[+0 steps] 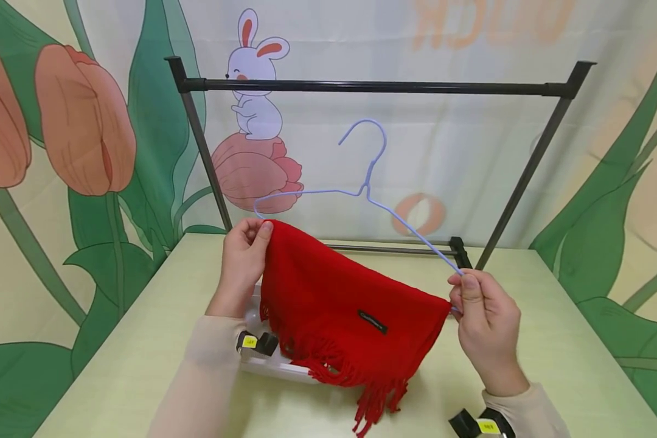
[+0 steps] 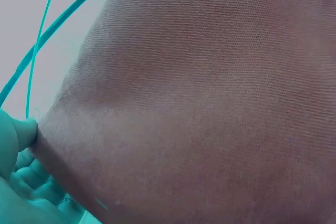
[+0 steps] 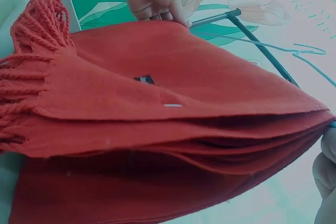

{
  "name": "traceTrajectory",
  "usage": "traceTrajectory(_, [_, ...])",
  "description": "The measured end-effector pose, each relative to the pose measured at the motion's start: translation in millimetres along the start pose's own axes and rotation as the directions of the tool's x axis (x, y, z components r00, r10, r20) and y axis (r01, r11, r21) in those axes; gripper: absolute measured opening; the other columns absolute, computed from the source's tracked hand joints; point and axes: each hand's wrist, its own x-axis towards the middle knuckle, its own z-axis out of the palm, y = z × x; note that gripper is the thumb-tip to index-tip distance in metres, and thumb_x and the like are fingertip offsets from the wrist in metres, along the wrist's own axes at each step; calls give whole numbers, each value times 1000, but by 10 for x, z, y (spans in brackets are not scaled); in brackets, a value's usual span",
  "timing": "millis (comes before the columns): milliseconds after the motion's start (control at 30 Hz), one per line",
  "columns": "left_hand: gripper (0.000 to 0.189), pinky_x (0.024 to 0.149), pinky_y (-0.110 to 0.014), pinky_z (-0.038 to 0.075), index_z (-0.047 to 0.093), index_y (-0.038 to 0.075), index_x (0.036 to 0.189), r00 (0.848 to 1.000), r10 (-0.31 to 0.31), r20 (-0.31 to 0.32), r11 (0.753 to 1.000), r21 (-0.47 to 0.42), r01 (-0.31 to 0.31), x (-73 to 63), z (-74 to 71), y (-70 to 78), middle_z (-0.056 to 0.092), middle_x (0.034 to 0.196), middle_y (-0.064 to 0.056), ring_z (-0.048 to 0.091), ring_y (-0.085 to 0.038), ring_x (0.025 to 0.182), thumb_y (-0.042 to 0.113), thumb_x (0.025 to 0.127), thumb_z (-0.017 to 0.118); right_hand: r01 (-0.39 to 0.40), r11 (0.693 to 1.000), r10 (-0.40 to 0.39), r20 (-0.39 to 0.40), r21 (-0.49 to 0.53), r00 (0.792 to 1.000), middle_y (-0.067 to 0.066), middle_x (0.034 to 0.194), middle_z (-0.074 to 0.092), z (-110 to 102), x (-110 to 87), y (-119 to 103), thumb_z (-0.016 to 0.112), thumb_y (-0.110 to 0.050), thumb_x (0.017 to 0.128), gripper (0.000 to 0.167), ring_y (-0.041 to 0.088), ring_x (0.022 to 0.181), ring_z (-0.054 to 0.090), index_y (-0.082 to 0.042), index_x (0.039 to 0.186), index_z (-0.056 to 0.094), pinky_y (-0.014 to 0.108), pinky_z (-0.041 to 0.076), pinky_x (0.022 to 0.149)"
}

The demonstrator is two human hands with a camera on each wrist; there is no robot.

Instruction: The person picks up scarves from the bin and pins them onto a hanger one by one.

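A red fringed scarf (image 1: 350, 286) with a small black label (image 1: 372, 321) hangs folded at the lower side of a periwinkle wire hanger (image 1: 405, 225), whose hook points up. My left hand (image 1: 239, 261) pinches the scarf's upper left corner between thumb and fingers, by the hanger's left end. At the hanger's lower right corner, my right hand (image 1: 484, 325) grips the wire, right at the scarf's edge. In the right wrist view, several layers of the scarf (image 3: 131, 56) fan out and gather towards that hand (image 3: 325, 169). Cloth hides the hanger's lower bar.
Behind the hanger stands a black rack with a horizontal rail (image 1: 372, 87) above hook height. A white tray (image 1: 285, 370) sits on the pale table (image 1: 115, 371), partly covered by the scarf. A printed curtain (image 1: 328, 36) closes off the back.
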Motion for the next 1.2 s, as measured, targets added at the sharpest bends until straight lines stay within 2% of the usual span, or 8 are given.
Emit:
traceTrajectory(167, [30, 78, -17, 58, 63, 8, 133, 998, 55, -32, 998, 17, -54, 33, -4, 43, 68, 114, -12, 60, -22, 99, 26, 110, 64, -21, 1000, 20, 27, 5, 999, 1, 70, 51, -39, 9, -37, 50, 14, 106, 16, 7, 61, 48, 15, 99, 64, 14, 47, 56])
traceTrajectory(367, [26, 87, -34, 64, 63, 12, 132, 988, 142, -57, 958, 260, -122, 6, -8, -8, 72, 118, -12, 64, -26, 101, 23, 109, 65, -8, 1000, 5, 76, 28, 997, 2, 68, 49, -38, 5, -28, 49, 16, 106, 16, 8, 60, 48, 14, 98, 63, 17, 46, 54])
traceTrajectory(467, [23, 91, -45, 66, 66, 9, 129, 962, 265, -68, 897, 384, -220, -17, 10, 4, 73, 116, -14, 66, -29, 100, 20, 109, 65, 21, 998, -26, 93, 57, 995, 4, 68, 49, -35, 1, 0, 49, 15, 106, 16, 8, 60, 47, 15, 99, 63, 19, 44, 53])
traceTrajectory(667, [17, 93, -51, 64, 70, 4, 119, 854, 520, -20, 718, 552, -424, -4, 33, 79, 73, 112, -17, 68, -34, 99, 17, 108, 67, 35, 996, -41, 77, 85, 996, 4, 69, 48, -32, -5, 37, 49, 14, 107, 16, 8, 61, 47, 15, 101, 64, 19, 43, 52])
traceTrajectory(733, [17, 95, -51, 63, 70, 3, 117, 836, 548, 5, 682, 576, -451, 15, 34, 83, 72, 112, -18, 66, -34, 101, 16, 108, 66, 22, 996, -28, 70, 90, 997, 3, 69, 48, -32, -11, 34, 48, 14, 107, 17, 8, 61, 48, 16, 100, 63, 18, 43, 52])
traceTrajectory(833, [18, 97, -51, 61, 69, 3, 118, 839, 544, 23, 666, 596, -448, 41, 25, 43, 68, 116, -17, 64, -35, 107, 18, 108, 66, 0, 997, -5, 63, 79, 998, 1, 70, 49, -33, -19, 22, 47, 12, 108, 17, 7, 61, 48, 17, 100, 62, 17, 44, 53])
traceTrajectory(1067, [24, 93, -49, 63, 62, 2, 123, 866, 500, 9, 683, 611, -401, 60, -80, -37, 60, 123, -20, 60, -35, 107, 20, 108, 67, -6, 997, 2, 52, 73, 999, 1, 69, 49, -48, 3, 25, 47, 13, 108, 17, 7, 60, 48, 16, 100, 62, 19, 43, 52])
traceTrajectory(1200, [27, 79, -46, 58, 54, 1, 121, 848, 530, 9, 668, 612, -423, 93, -167, 36, 55, 118, -21, 54, -33, 99, 24, 110, 63, -22, 997, 18, 55, 70, 998, 1, 69, 49, -79, 29, 36, 48, 10, 109, 18, 8, 60, 48, 16, 100, 62, 19, 44, 53])
